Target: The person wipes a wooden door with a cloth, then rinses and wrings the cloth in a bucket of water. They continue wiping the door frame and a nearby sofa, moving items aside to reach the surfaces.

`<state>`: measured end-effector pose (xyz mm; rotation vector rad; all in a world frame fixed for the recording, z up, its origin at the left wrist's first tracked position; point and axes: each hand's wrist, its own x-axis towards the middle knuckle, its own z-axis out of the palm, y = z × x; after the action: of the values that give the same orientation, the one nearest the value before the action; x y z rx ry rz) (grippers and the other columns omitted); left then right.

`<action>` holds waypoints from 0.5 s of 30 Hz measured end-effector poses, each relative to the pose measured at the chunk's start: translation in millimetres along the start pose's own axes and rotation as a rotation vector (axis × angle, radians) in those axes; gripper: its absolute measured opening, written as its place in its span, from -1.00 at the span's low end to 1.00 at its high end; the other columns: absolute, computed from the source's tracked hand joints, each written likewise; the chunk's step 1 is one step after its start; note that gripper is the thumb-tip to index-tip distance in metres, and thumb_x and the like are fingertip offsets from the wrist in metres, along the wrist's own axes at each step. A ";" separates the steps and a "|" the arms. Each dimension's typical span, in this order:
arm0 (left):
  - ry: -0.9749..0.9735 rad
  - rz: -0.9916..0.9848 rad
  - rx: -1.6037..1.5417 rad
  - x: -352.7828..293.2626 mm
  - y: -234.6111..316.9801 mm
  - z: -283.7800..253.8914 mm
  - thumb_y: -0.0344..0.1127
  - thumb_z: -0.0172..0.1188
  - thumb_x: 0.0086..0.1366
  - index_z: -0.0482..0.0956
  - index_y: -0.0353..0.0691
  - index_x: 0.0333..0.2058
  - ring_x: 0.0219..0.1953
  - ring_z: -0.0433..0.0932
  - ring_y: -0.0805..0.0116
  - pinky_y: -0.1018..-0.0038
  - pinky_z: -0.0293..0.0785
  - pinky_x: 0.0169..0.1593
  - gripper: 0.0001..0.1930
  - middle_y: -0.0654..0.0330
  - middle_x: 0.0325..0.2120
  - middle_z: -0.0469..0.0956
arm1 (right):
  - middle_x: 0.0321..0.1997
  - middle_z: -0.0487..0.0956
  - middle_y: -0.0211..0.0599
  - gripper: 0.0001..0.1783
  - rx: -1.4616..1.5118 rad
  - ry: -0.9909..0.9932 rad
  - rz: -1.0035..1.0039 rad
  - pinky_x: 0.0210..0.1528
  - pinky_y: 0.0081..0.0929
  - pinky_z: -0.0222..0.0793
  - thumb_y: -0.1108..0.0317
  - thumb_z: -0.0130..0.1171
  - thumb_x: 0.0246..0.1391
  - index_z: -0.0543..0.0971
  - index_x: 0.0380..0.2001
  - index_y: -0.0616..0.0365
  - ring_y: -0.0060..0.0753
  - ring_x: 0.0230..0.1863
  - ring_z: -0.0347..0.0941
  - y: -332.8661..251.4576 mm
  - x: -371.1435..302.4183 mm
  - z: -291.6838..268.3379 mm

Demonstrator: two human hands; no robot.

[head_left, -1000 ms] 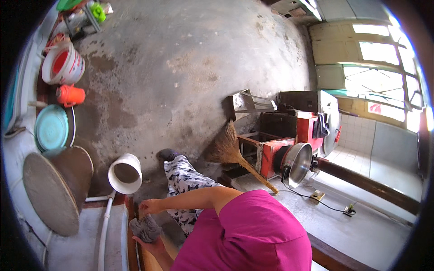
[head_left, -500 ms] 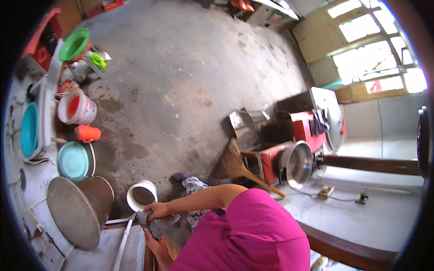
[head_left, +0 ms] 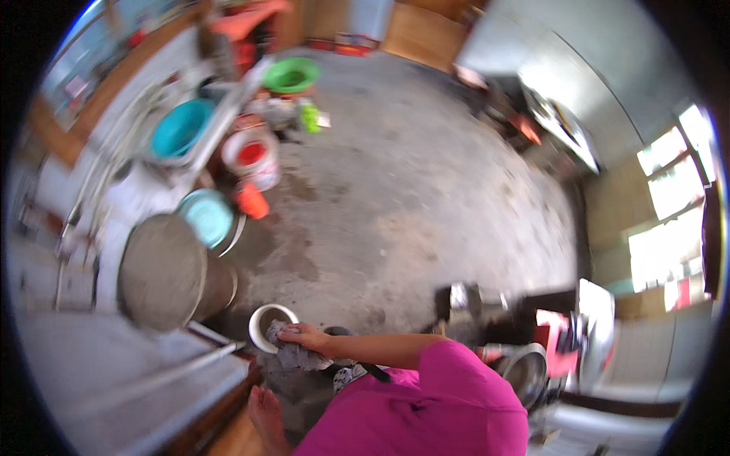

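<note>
My right hand (head_left: pixel 304 339) grips a grey cloth (head_left: pixel 293 356), which hangs down from the fingers. The cloth lies against the near right side of a small white bucket (head_left: pixel 255 332) on the floor and covers part of its opening. Below and to the left, apart from the cloth, is my left hand (head_left: pixel 266 408). It looks empty, with its fingers loosely stretched out, though the picture is blurred there. A wooden edge (head_left: pixel 224 410) runs beside the left hand.
Left of the white bucket stands a large round bin with a grey lid (head_left: pixel 161 271). Beyond it are a pale blue basin (head_left: pixel 206 217), an orange jug (head_left: pixel 252 201) and a white pail (head_left: pixel 262 156). A steel pot (head_left: pixel 525 374) is at the right. A white pipe (head_left: pixel 179 368) runs at the lower left.
My left hand has come off the cloth and sits lower. The right hand keeps the cloth and has brought it to the bucket's rim. The whole view has swung to the left.
</note>
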<state>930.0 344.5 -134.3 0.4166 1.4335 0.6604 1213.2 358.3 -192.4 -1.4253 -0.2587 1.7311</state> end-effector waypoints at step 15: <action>-0.001 0.497 -0.298 -111.5 -22.5 25.8 -0.04 0.30 0.34 0.36 -0.22 0.20 -0.07 0.54 0.40 0.40 0.57 -0.09 -0.41 0.22 -0.05 0.56 | 0.21 0.47 -0.09 -0.12 -0.488 -0.942 0.193 0.14 -0.11 0.49 -0.12 0.33 0.13 0.28 0.33 0.20 -0.08 0.15 0.48 -28.6 -51.8 143.3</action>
<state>958.4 259.0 -60.1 0.5409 1.2087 1.2557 1099.8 388.4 -91.0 -0.8391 -1.1346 2.5241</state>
